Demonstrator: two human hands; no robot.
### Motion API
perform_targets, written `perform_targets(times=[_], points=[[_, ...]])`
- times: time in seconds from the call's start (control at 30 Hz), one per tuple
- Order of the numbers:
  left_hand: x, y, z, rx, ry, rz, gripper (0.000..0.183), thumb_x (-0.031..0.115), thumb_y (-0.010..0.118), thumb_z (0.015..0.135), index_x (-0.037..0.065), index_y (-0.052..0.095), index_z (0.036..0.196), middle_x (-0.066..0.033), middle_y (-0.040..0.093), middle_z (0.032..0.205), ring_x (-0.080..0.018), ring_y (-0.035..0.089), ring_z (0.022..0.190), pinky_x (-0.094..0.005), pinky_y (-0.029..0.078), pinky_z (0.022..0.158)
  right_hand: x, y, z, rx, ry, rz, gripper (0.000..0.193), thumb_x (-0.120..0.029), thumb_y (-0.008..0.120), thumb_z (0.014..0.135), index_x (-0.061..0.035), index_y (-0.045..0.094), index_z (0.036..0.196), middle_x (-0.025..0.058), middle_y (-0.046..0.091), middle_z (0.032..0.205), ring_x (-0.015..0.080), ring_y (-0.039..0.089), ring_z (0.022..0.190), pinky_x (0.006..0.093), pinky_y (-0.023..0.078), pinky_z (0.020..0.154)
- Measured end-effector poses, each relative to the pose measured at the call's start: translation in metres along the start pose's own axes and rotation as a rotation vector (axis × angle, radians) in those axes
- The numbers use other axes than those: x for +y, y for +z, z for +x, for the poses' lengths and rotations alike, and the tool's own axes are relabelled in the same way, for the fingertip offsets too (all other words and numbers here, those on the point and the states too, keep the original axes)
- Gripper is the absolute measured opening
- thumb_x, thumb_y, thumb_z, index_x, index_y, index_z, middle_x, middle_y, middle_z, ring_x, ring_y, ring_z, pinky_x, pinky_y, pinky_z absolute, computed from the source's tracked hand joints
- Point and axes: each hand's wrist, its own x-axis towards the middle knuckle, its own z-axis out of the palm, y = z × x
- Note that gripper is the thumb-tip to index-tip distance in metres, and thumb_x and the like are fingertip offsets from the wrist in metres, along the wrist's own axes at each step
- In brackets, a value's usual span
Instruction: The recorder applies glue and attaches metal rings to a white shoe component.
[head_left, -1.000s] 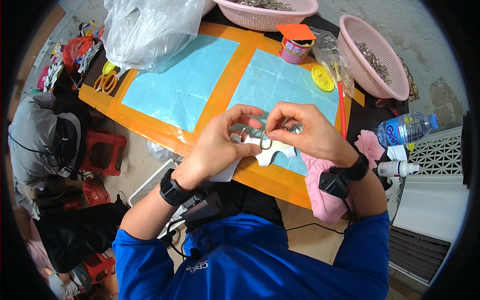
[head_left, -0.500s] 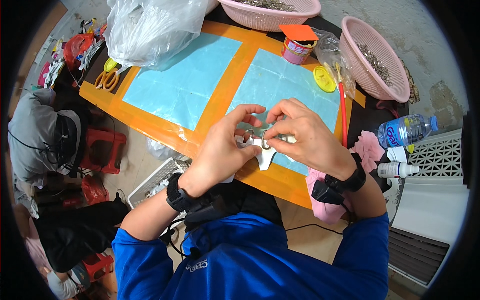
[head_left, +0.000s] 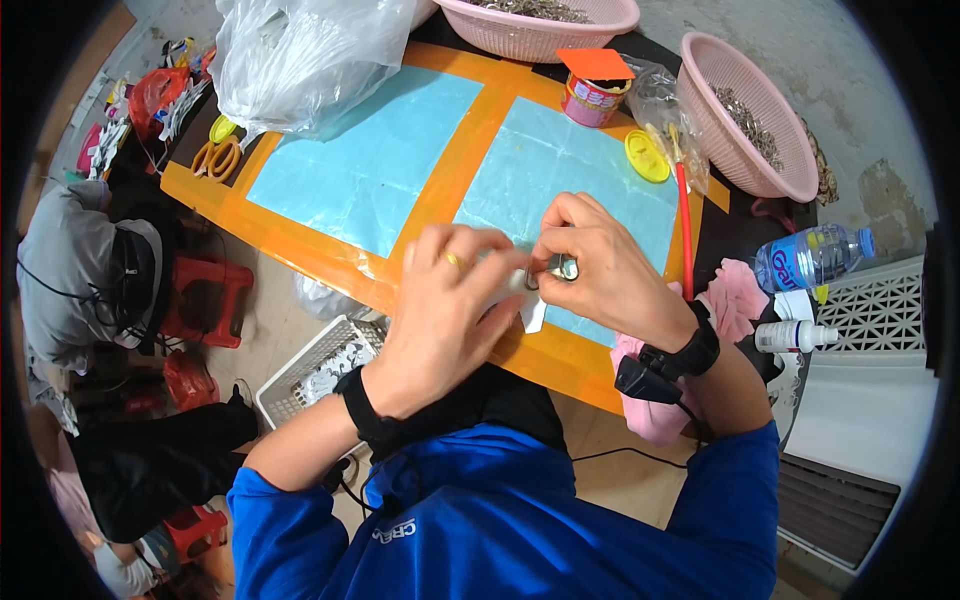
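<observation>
Above the near edge of the table my two hands meet around small metal pieces and a white card. My right hand [head_left: 605, 268] is closed in a pinch on a shiny metal ring [head_left: 563, 267], whose exact shape is partly hidden by the fingers. Close against it, my left hand [head_left: 445, 305] has its fingers bent over the work, a little smeared by motion. Its thumb lies by the small white card [head_left: 533, 314], which hangs below the fingertips. How the card and the metal join is covered by the fingers.
Pink baskets of metal parts [head_left: 745, 125] [head_left: 540, 35] stand at the far side. Nearby are a tin [head_left: 592, 98], a yellow lid [head_left: 647, 157], a red-handled brush [head_left: 685, 230], scissors [head_left: 216, 158] and a plastic bag [head_left: 305, 65]. A white crate [head_left: 320, 370] sits below the table at left.
My left hand has turned over, bringing its back and ring into sight, with its fingers coming down over the work. My right fingers have closed more tightly around the metal ring.
</observation>
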Motion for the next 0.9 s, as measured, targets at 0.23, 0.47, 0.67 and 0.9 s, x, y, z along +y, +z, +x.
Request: perform_targets(times=[0.23,0.47,0.67,0.9], points=[[0.008,0.03,-0.029,0.045,0.127,0.064,0.049,0.003,0.084,0.081,0.002,0.073,0.129,-0.0077,0.069,0.129,-0.0316,0.063,0.116,-0.0452,0.053,0.097,-0.002,-0.001,0.002,-0.096,0.13,0.121,0.007,-0.004,0.075,0.084,-0.0005,0.07,0.087,0.0128,0.063,0.092,0.031,0.066,0.086,0.0403,0.054,0.077],[0.014,0.041,-0.038,0.035,0.114,0.14,0.051,0.009,0.084,0.084,0.001,0.07,0.132,-0.0093,0.064,0.14,-0.0308,0.062,0.12,-0.0438,0.052,0.099,-0.003,-0.004,0.004,-0.145,0.188,0.19,0.006,-0.005,0.073,0.087,0.0002,0.07,0.088,0.0132,0.065,0.09,0.0295,0.067,0.078,0.0386,0.054,0.071],[0.027,0.04,-0.044,-0.027,0.047,0.297,0.056,0.037,0.077,0.093,0.002,0.07,0.136,-0.0086,0.061,0.147,-0.0302,0.059,0.126,-0.0445,0.045,0.103,-0.004,0.0,0.005,-0.13,0.127,0.066,0.007,-0.005,0.072,0.086,-0.0007,0.067,0.086,0.0129,0.065,0.089,0.0325,0.068,0.08,0.0412,0.055,0.071],[0.022,0.048,-0.05,-0.011,0.035,0.298,0.061,0.047,0.072,0.096,0.004,0.07,0.138,-0.0071,0.06,0.149,-0.026,0.058,0.127,-0.0436,0.044,0.104,-0.005,-0.002,0.009,-0.164,0.014,-0.048,0.011,-0.005,0.072,0.085,-0.0029,0.062,0.087,0.0122,0.062,0.088,0.0341,0.066,0.084,0.0445,0.053,0.071]])
